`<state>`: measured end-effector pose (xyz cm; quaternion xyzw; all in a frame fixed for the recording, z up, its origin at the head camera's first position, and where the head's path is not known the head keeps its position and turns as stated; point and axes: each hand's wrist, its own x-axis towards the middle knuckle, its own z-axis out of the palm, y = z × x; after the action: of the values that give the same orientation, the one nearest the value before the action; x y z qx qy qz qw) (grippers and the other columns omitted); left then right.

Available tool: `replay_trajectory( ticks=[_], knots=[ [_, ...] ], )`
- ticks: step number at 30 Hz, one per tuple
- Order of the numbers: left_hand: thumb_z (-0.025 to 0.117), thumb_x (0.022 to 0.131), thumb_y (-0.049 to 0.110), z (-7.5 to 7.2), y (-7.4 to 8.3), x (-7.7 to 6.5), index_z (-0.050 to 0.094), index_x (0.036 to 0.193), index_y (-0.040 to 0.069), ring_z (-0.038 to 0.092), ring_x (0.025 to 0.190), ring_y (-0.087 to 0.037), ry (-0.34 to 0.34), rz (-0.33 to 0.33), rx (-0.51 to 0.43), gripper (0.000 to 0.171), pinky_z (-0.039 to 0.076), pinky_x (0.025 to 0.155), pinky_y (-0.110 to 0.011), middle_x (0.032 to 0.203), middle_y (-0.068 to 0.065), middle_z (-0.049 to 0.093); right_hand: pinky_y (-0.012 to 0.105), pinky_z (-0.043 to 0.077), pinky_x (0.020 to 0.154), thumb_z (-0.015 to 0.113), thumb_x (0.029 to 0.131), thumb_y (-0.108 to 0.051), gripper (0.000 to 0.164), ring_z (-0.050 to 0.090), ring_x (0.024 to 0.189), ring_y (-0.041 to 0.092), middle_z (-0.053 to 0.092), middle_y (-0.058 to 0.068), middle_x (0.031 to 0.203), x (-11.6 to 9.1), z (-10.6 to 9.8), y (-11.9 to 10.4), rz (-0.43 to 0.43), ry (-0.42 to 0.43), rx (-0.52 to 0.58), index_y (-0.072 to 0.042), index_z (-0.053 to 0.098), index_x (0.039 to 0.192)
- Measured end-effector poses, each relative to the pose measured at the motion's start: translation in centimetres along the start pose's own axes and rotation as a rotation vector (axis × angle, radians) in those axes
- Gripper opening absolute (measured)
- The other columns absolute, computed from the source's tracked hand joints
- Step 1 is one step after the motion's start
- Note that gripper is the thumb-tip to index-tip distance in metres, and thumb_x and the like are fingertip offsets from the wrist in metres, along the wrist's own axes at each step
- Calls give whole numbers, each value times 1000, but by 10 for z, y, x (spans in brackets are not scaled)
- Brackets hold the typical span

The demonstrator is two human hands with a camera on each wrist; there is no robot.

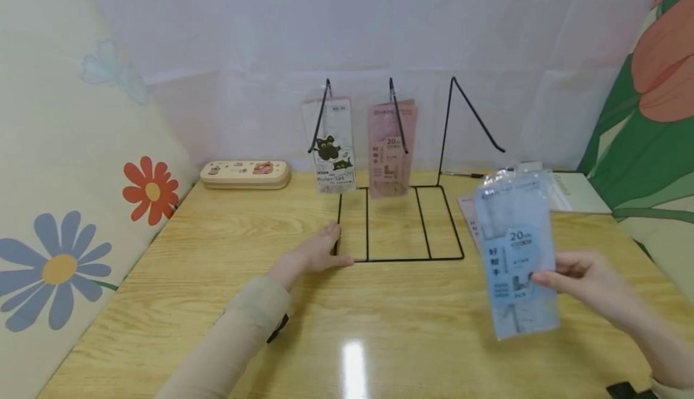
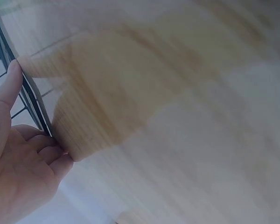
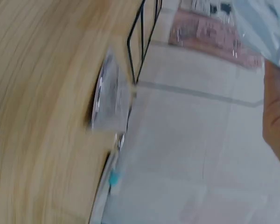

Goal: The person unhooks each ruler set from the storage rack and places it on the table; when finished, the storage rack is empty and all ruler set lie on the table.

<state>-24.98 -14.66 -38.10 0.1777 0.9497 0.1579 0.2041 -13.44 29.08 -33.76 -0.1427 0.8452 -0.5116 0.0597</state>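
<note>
A black wire display rack (image 1: 398,260) with three upright hooks stands on the table. My left hand (image 1: 313,251) holds the front left corner of its base, and in the left wrist view the thumb (image 2: 11,77) and curled fingertips lie along the wire. On the left hook hangs a white ruler set (image 1: 337,140) with black cats; on the middle hook, a pink ruler set (image 1: 391,152). The right hook (image 1: 477,113) carries nothing. To the rack's right, my right hand (image 1: 582,278) pinches a blue ruler set (image 1: 517,254) by its side edge, upright above the table.
Behind the blue pack, another pink pack (image 1: 469,221) lies partly hidden on the table. A pale booklet (image 1: 580,193) and a dark pen (image 1: 461,175) lie at the back right. At the back left sits a cream pencil case (image 1: 246,174). A white cloth backdrop (image 1: 244,37) hangs behind.
</note>
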Motion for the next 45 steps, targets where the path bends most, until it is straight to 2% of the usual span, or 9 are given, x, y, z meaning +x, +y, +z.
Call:
replay_trajectory(
  ticks=[8,11,16,20,26,33,36,39,45],
  knots=[
    [55,91,47,-2,0,-1,8,148,-5,3,147,-32,0,-7,11,91,9,120,-44,157,-21,0,21,53,63,56,93,-5,29,68,78,2,70,-23,91,-19,-49,26,83,111,-114,-27,70,105],
    [55,91,46,-3,0,-1,8,149,-5,3,147,-32,2,-5,11,90,9,120,-44,157,-21,0,29,55,67,55,96,-21,26,65,77,-1,70,-18,93,-8,-61,38,188,149,-185,-16,64,120],
    [56,91,45,-1,0,-1,9,148,-7,4,146,-33,4,1,18,91,9,120,-44,157,-22,1,43,54,65,55,92,-46,65,63,72,5,74,9,91,23,-73,66,325,171,-414,9,52,127],
    [56,91,45,1,-1,0,9,148,-7,4,146,-34,2,3,18,90,10,120,-44,157,-23,1,33,54,56,60,91,-39,61,62,64,11,71,14,81,45,-79,76,335,136,-512,16,56,116],
    [56,91,46,2,0,0,9,148,-6,5,146,-32,5,-2,16,90,10,120,-44,157,-22,1,26,50,60,61,89,-27,57,58,75,19,63,30,93,70,-79,67,379,27,-508,25,52,112],
    [56,91,46,3,-3,1,9,148,-7,3,147,-33,10,10,2,91,10,120,-44,157,-22,0,30,44,53,65,83,-14,37,52,64,25,59,23,71,83,-63,66,354,185,-595,23,58,86],
    [56,91,46,3,-2,1,8,148,-7,3,147,-33,8,8,-3,91,10,120,-44,157,-22,0,48,52,69,64,83,-14,49,56,82,47,57,40,94,87,-54,62,355,277,-655,28,50,106],
    [56,91,46,2,-2,1,8,148,-6,2,147,-32,5,2,-6,91,9,121,-43,157,-22,-1,65,39,93,63,87,-21,72,40,112,60,37,49,123,95,-44,50,314,285,-677,28,30,129],
    [56,91,45,1,0,-1,8,148,-7,2,147,-33,-2,-1,-15,90,9,120,-44,157,-22,-1,60,34,104,58,93,-34,74,35,127,52,33,37,141,119,-15,18,94,179,-450,15,27,140]
  ],
)
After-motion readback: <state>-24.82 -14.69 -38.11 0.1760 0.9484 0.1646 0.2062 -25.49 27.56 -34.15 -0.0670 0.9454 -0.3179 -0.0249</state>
